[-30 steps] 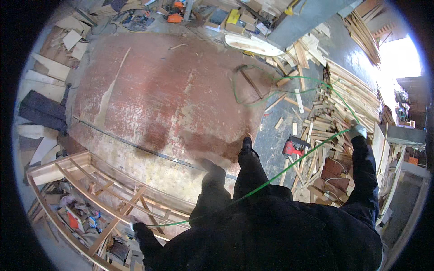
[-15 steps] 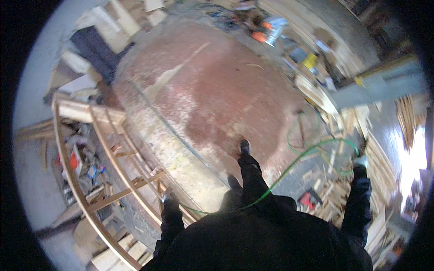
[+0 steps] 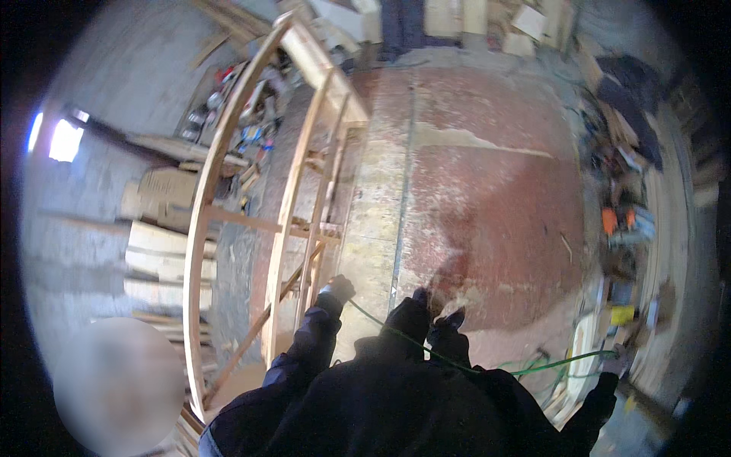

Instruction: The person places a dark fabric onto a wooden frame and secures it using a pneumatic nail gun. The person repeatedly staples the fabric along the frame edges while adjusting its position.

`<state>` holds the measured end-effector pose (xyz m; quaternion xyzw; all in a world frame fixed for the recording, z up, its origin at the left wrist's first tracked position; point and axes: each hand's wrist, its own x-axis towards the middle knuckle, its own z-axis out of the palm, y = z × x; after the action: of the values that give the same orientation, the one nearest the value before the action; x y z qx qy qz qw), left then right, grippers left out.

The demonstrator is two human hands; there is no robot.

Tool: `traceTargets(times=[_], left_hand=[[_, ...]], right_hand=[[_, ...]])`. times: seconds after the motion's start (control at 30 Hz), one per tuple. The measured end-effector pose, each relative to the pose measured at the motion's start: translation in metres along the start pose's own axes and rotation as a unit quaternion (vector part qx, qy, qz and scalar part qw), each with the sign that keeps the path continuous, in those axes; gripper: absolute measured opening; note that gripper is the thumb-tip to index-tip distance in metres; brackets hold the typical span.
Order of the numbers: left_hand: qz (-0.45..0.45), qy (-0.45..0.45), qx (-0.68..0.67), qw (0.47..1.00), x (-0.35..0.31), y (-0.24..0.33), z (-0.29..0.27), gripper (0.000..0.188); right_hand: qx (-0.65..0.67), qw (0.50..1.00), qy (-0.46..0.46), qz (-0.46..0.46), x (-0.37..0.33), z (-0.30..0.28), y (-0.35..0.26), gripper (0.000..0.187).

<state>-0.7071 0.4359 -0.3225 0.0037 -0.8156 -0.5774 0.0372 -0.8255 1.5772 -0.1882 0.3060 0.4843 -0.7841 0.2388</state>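
The grey wall (image 3: 91,202) fills the left of the room, and beside it spreads the worn red floor (image 3: 502,198), crossed by a dark strip (image 3: 401,206). The person, in dark clothes, has swung round to the left over the last second: the frame (image 3: 196,259), which lay low at their left side, now stretches ahead along that side, while the big woodpile and the red tool on the right have gone from view. As I judge it, the turn carries the hose round with the body and sets the left arm close alongside the frame. Pale boards (image 3: 169,266) lie between the wall and the frame, and a yellow box (image 3: 622,315) sits among the clutter on the far right.

The green hose (image 3: 563,362) runs from one hand to the other, low across the front of the body. A moment ago it arched high toward the right; now it hangs lower, which suggests some slack between the hands.

The left hand (image 3: 340,286), just beside the frame, has its fingers curled round the hose. The right hand (image 3: 620,359) is out wide and lower than before; it has the hose too, though blur hides how each finger is placed.
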Motion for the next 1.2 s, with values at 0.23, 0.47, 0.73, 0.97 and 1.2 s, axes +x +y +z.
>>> traceTargets(times=[0.23, 0.47, 0.73, 0.97, 1.2], left_hand=[[-0.074, 0.127, -0.158, 0.976, -0.058, -0.015, 0.017, 0.025], [-0.313, 0.338, -0.585, 0.667, 0.078, 0.031, 0.036, 0.032], [-0.374, 0.566, -0.422, 0.602, 0.234, 0.147, -0.032, 0.02], [-0.27, 0.729, -0.43, 0.46, 0.173, 0.182, -0.066, 0.022], [-0.041, 0.839, -0.393, 0.375, 0.098, 0.264, -0.142, 0.03]], right_hand=[[-0.281, 0.879, 0.115, -0.366, 0.128, 0.221, -0.264, 0.028], [-0.464, 0.785, 0.168, -0.375, 0.289, 0.372, -0.432, 0.04], [-0.516, 0.766, -0.001, -0.383, 0.487, 0.67, -0.385, 0.033], [-0.503, 0.751, -0.296, -0.309, 0.479, 1.034, -0.225, 0.035], [-0.493, 0.609, -0.524, -0.333, 0.359, 1.299, -0.081, 0.028]])
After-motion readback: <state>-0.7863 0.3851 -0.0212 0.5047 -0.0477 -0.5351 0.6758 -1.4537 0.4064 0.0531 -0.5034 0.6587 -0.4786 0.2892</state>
